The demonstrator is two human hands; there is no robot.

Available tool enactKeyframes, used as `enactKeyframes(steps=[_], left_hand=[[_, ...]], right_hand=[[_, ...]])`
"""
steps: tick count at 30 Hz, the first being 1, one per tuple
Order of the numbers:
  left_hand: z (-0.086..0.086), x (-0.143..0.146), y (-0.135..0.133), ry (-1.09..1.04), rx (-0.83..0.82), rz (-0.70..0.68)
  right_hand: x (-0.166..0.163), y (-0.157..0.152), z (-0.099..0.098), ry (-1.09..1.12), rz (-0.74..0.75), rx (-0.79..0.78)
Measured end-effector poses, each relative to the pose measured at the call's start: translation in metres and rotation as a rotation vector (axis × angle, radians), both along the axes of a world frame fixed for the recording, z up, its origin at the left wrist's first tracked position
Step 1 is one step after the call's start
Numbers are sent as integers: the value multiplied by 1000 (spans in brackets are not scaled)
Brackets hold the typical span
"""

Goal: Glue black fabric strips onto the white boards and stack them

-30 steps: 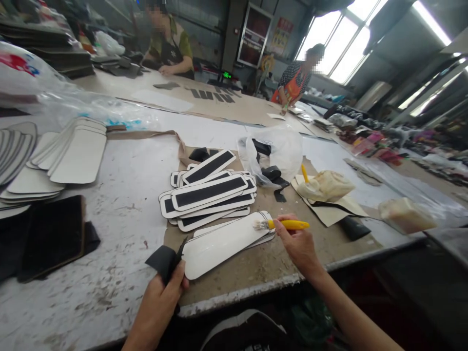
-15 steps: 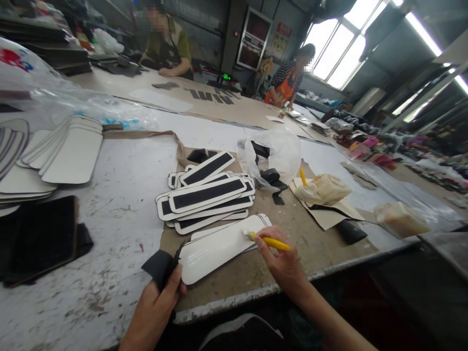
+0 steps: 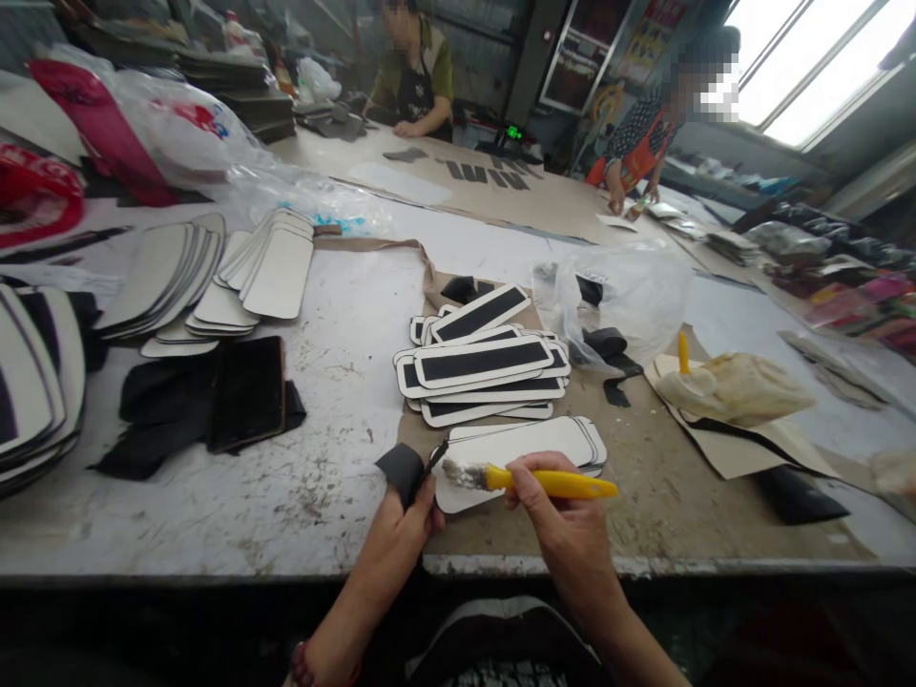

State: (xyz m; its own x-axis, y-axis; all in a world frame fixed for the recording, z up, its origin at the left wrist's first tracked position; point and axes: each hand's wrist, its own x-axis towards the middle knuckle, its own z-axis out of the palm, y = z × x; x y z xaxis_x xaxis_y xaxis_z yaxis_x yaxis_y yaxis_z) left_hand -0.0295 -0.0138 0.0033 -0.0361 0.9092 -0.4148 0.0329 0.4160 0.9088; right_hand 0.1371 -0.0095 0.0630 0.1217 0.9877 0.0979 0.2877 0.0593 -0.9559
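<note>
My right hand (image 3: 562, 506) is closed around the yellow handle of a paintbrush (image 3: 551, 482). The brush's whitish bristles lie over the left end of a white rounded panel (image 3: 519, 448), on top of several similar panels. My left hand (image 3: 405, 530) pinches a black fabric strip (image 3: 401, 468) beside that same end; its fingertips are at the panel's edge. Just behind lies a pile of white panels with black centre strips (image 3: 483, 363). Whether the bristles press on the surface is hard to tell.
A clear plastic bag (image 3: 630, 286) with black strips stands behind. On the right, a glue-stained container (image 3: 744, 382) holds another yellow-handled brush. A dark phone (image 3: 248, 393) lies left, near stacked white panels (image 3: 157, 277). Two people work across the table, whose front edge (image 3: 286, 577) is close.
The brush has moved from the panel's right part to its left end, and its handle now points right. My left hand still holds the black strip. The camera view has turned left.
</note>
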Motion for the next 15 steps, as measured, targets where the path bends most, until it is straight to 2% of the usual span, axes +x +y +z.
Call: enactKeyframes(steps=[3,7,12,15], left_hand=[[-4,0,-1,13,0,0],[-11,0,-1,-2,9,7],[-13,0,-2,24,8,-1],[-14,-1,-3,89,-12,-5]], right_hand=[[4,4,-2,34,-21,-59],[12,3,0,-10,-110,-29],[11,-1,-5,69,-12,-67],[25,2,-15,21,-58,-38]])
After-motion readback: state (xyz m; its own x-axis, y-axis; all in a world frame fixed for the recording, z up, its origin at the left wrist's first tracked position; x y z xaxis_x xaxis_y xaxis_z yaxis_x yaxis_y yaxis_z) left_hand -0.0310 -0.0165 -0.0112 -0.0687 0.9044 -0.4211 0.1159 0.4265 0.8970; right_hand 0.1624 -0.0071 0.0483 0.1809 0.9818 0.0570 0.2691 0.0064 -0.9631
